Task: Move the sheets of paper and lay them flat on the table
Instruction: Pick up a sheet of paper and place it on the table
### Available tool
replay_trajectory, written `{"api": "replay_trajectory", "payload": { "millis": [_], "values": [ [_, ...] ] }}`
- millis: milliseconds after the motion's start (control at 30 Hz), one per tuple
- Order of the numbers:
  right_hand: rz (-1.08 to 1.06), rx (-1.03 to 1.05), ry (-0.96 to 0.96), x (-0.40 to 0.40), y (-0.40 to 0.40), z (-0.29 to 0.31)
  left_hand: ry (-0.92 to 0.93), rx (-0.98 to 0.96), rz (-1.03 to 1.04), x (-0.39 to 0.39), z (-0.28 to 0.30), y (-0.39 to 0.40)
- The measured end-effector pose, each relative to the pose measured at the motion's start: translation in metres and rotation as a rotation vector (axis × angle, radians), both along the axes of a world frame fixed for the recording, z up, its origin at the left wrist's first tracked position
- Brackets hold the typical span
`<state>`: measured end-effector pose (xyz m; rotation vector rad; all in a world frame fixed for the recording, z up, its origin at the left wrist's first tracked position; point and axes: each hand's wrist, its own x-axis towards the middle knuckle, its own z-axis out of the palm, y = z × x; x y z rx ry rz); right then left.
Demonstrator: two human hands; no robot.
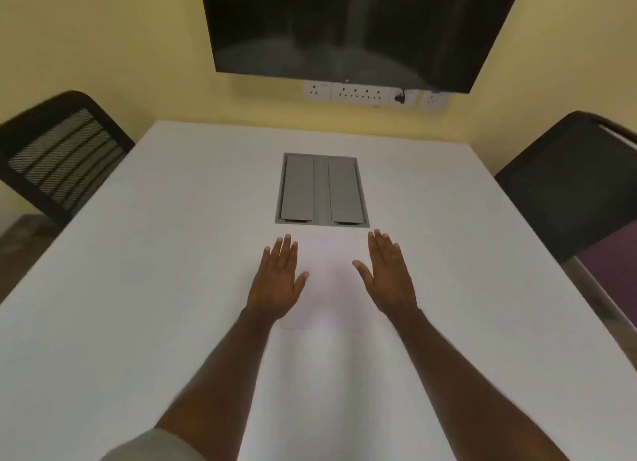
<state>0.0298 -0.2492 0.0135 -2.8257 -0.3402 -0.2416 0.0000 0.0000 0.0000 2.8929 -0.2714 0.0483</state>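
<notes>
A white sheet of paper (329,284) lies flat on the white table (138,322), just in front of the grey cable hatch. It is nearly the same colour as the table, and only its near left corner edge shows clearly. My left hand (277,281) rests palm down on the sheet's left side, fingers stretched out and slightly apart. On the right side of the paper, my right hand (387,278) lies palm down in the same way. Neither hand grips anything.
A grey double-lid cable hatch (322,190) is set into the table beyond the paper. Black chairs stand at the left (58,157) and right (572,184) sides. A dark screen (351,26) and wall sockets (362,93) are on the yellow wall.
</notes>
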Motion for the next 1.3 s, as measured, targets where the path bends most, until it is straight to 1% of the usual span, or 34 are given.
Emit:
{"api": "replay_trajectory", "payload": {
  "millis": [67, 167, 267, 333, 433, 533, 667, 733, 900, 1100, 1200, 1233, 1267, 1300],
  "values": [
    [-0.021, 0.005, 0.043, 0.013, -0.003, -0.028, 0.041, -0.040, 0.035, 0.010, -0.030, -0.004],
    [-0.021, -0.027, 0.109, 0.032, -0.006, -0.069, 0.060, -0.032, 0.060, 0.018, -0.079, -0.010],
    [-0.014, -0.019, 0.122, 0.060, -0.007, -0.094, 0.078, -0.074, 0.045, 0.022, -0.108, -0.012],
    [-0.051, -0.046, 0.150, 0.079, -0.005, -0.108, 0.086, -0.085, 0.057, 0.023, -0.124, -0.010],
    [-0.117, -0.071, 0.214, 0.103, 0.000, -0.120, 0.103, -0.013, 0.079, 0.025, -0.139, -0.006],
    [-0.104, -0.119, 0.249, 0.118, 0.000, -0.127, 0.097, 0.048, 0.083, 0.028, -0.145, -0.006],
    [-0.105, -0.206, 0.253, 0.129, 0.002, -0.132, 0.071, 0.084, 0.063, 0.030, -0.149, -0.005],
    [-0.107, -0.222, 0.248, 0.130, 0.003, -0.132, 0.053, 0.053, 0.066, 0.030, -0.149, -0.006],
    [-0.117, -0.114, 0.305, 0.131, 0.005, -0.130, 0.073, 0.076, 0.070, 0.029, -0.150, -0.007],
    [-0.079, 0.006, 0.313, 0.123, 0.008, -0.126, 0.083, 0.104, 0.081, 0.030, -0.151, -0.006],
    [-0.064, 0.112, 0.243, 0.114, 0.009, -0.114, 0.062, 0.089, 0.076, 0.029, -0.152, -0.005],
    [-0.054, 0.165, 0.208, 0.110, 0.010, -0.109, 0.048, 0.081, 0.073, 0.029, -0.152, -0.005],
    [-0.045, 0.272, 0.195, 0.106, 0.012, -0.105, 0.036, 0.066, 0.071, 0.028, -0.152, -0.005],
    [-0.046, 0.434, 0.210, 0.098, 0.014, -0.101, 0.030, 0.048, 0.069, 0.028, -0.152, -0.005]
  ]
}}
